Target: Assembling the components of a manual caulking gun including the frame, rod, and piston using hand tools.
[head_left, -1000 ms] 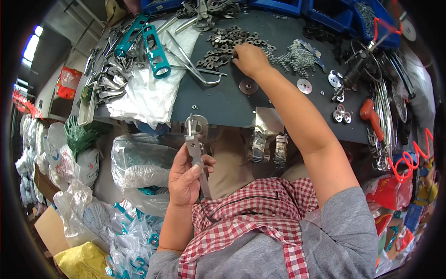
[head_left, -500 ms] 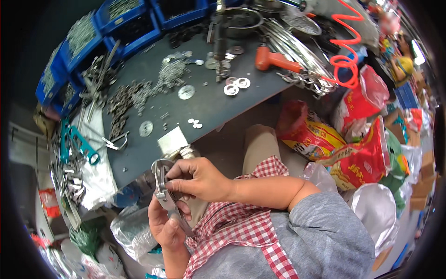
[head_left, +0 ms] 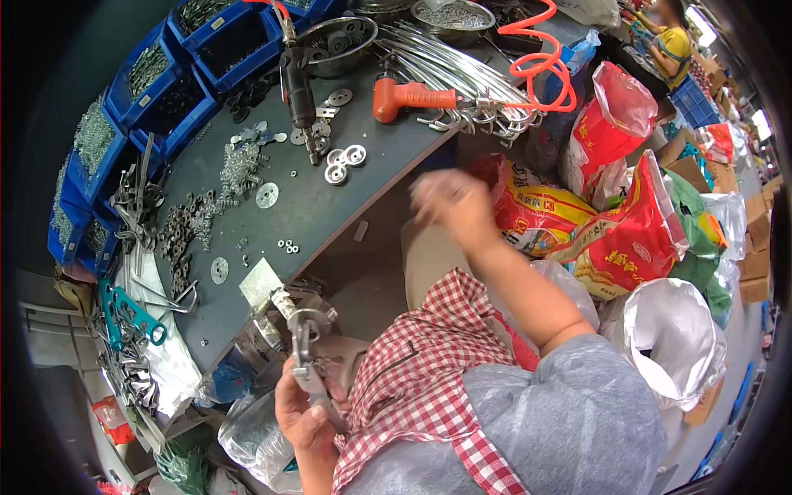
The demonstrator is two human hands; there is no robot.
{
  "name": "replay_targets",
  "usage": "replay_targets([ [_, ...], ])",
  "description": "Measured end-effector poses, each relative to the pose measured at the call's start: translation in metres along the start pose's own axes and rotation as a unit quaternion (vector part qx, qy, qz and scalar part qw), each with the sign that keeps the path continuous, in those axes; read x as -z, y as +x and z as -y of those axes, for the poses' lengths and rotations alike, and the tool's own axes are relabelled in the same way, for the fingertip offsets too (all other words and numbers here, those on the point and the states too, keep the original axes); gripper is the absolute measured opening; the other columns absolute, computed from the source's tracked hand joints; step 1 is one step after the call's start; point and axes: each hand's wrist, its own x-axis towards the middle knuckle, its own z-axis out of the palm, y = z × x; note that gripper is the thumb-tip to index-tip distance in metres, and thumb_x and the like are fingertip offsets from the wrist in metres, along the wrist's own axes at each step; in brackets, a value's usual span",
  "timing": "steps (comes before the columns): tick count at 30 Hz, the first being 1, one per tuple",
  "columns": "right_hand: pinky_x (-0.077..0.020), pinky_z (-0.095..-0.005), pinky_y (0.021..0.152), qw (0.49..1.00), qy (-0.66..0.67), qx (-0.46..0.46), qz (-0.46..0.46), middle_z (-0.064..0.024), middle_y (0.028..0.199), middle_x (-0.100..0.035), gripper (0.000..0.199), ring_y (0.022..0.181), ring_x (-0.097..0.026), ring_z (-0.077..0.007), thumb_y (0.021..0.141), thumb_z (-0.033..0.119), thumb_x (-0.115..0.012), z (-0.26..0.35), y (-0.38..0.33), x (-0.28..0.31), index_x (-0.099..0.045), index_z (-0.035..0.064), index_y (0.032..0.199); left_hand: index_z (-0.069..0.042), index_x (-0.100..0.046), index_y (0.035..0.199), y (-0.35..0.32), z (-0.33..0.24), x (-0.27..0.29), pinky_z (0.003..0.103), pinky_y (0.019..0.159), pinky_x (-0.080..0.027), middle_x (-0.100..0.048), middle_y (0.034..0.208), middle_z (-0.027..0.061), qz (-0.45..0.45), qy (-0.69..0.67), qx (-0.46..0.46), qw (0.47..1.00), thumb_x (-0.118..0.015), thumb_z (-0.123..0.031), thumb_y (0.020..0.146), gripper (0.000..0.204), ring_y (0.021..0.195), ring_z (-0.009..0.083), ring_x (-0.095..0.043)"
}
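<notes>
A metal clamp part is gripped in the left hand, low in view just below the counter edge; its long axis runs near upright, round head pointing up toward the counter. Fingers are clenched round its lower end. Compared with 0.5 s ago, the right hand has left the part and is raised, blurred, forearm extended toward the printed bags; whether its fingers are clenched cannot be told. Farther off, washers lie on the counter.
</notes>
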Motion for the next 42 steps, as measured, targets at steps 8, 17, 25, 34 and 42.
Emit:
replay_targets([
  [8, -0.0478, -0.0359, 0.069, 0.818, -0.497, 0.104, -0.271, -0.0135, 0.084, -0.065, 0.021, 0.08, -0.063, -0.0286, 0.08, 0.017, -0.06, -0.048, 0.089, 0.099, -0.056, 0.0017, 0.094, -0.002, -0.04, 0.124, 0.007, 0.007, -0.011, 0.027, 0.054, -0.044, -0.051, 0.109, 0.013, -0.042, -0.033, 0.06, 0.997, -0.062, -0.013, 0.067, 0.062, 0.07, 0.0198, -0.051],
  [17, -0.0461, -0.0371, 0.057, 0.879, -0.396, 0.051, -0.261, -0.0137, 0.069, -0.063, 0.021, 0.064, -0.061, -0.0301, 0.076, 0.025, -0.06, -0.049, 0.092, 0.108, -0.063, 0.0048, 0.081, -0.002, -0.042, 0.123, 0.013, 0.016, -0.021, 0.029, 0.057, -0.047, -0.052, 0.106, 0.0135, -0.039, -0.043, 0.116, 0.992, -0.064, -0.012, 0.065, 0.063, 0.073, 0.0212, -0.055],
  [25, -0.0427, -0.0249, 0.055, 0.937, -0.184, -0.197, 0.224, -0.0013, 0.068, -0.056, 0.009, 0.06, -0.053, -0.0096, 0.071, 0.011, -0.061, 0.01, -0.043, 0.132, -0.057, 0.0043, 0.075, -0.001, -0.042, 0.122, 0.007, 0.011, -0.004, 0.026, 0.058, -0.046, -0.052, 0.104, 0.0133, -0.09, -0.029, 0.067, 0.993, -0.065, -0.014, 0.065, 0.063, 0.073, 0.0197, -0.053],
  [34, -0.0325, -0.0205, 0.045, 0.957, 0.23, -0.168, -0.045, 0.0, 0.07, -0.051, 0.031, 0.053, -0.041, -0.0064, 0.092, 0.028, -0.047, 0.01, -0.064, 0.008, -0.054, 0.0, 0.102, -0.002, -0.038, 0.128, 0.035, -0.022, -0.007, 0.027, 0.063, -0.048, -0.051, 0.108, 0.0121, -0.098, -0.012, -0.019, 0.995, -0.066, -0.01, 0.067, 0.067, 0.079, 0.0196, -0.057],
  [42, -0.0412, -0.0277, 0.052, 0.923, -0.181, 0.117, 0.319, -0.0111, 0.071, -0.056, 0.019, 0.059, -0.052, -0.0168, 0.082, 0.003, -0.057, 0.037, -0.082, -0.102, -0.059, -0.001, 0.101, 0.001, -0.03, 0.129, 0.047, -0.043, -0.011, 0.026, 0.066, -0.05, -0.037, 0.125, 0.0143, -0.17, 0.095, -0.135, 0.971, -0.059, 0.003, 0.072, 0.064, 0.087, 0.0194, -0.059],
])
